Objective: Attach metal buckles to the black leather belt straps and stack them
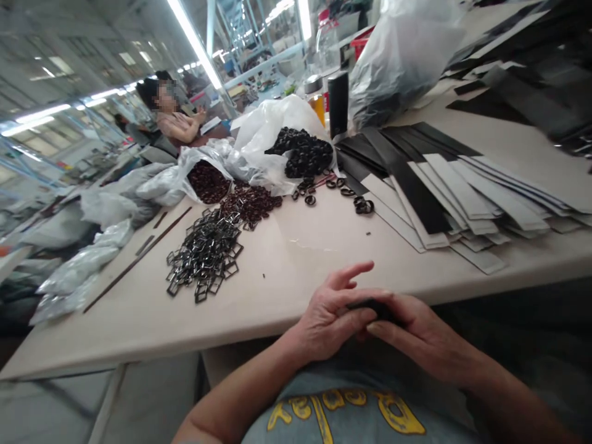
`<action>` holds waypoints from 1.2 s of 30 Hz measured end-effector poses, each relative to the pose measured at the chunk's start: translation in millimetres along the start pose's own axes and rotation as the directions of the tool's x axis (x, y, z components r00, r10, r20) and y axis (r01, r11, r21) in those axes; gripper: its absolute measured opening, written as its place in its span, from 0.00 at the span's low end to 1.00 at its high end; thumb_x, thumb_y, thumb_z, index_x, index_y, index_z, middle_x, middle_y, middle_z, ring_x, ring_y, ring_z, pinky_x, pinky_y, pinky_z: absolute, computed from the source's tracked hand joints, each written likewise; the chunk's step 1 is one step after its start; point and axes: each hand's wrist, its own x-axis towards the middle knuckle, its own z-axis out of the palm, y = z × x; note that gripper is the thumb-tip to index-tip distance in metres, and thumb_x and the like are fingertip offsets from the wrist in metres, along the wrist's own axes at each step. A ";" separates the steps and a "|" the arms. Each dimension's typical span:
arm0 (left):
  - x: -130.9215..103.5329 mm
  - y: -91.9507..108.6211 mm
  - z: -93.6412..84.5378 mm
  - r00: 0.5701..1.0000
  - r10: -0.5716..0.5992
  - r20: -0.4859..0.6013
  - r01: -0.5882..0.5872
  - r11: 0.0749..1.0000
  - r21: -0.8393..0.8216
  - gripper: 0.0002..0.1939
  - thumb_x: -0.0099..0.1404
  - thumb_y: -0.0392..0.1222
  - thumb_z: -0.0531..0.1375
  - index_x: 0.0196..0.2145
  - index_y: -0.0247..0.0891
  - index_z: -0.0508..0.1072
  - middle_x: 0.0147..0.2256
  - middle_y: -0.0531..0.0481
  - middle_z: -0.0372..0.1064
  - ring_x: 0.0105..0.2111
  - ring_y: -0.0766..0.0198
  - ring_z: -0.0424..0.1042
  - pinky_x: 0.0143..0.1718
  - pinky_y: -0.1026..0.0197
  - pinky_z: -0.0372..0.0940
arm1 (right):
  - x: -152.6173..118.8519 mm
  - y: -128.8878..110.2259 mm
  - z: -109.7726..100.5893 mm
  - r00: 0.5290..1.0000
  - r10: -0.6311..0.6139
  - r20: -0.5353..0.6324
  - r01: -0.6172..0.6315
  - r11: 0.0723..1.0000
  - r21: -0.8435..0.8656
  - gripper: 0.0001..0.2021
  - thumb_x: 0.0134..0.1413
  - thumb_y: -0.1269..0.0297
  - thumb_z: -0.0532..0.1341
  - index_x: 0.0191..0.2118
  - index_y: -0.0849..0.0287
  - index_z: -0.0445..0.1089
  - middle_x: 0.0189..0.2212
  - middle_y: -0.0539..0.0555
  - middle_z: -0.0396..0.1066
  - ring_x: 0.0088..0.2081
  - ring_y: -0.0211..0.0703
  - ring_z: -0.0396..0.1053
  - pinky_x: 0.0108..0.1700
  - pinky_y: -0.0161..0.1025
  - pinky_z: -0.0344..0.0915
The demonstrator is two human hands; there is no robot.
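Observation:
My left hand (330, 317) and my right hand (423, 336) meet just past the table's front edge, in front of the shirt. Between them is a small dark piece (377, 308), pinched by the thumbs and fingers of both; its shape is mostly hidden. One finger of my left hand points out over the table. Beyond the hands lie a heap of black metal buckles (203, 253), a pile of dark red pieces (252, 205) and a few black loops (363, 205). Long black and white strips (430, 191) are stacked to the right.
An open plastic bag (277, 117) holds black loops, another (209, 179) dark red pieces. Behind stand a black cylinder (338, 103), a jar with amber contents (315, 98) and a clear bottle (327, 43). A thin dark strip (139, 259) lies left. A person (178, 120) sits farther back.

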 end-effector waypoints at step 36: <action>-82.6 -23.7 -239.5 0.827 -0.230 -0.513 0.562 0.299 0.771 0.17 0.57 0.45 0.65 0.45 0.41 0.80 0.43 0.47 0.72 0.38 0.59 0.73 0.43 0.58 0.66 | 16.0 18.6 30.7 0.980 0.164 0.111 -0.136 0.965 -0.225 0.20 0.68 0.50 0.51 0.32 0.57 0.70 0.25 0.51 0.73 0.28 0.42 0.71 0.33 0.38 0.66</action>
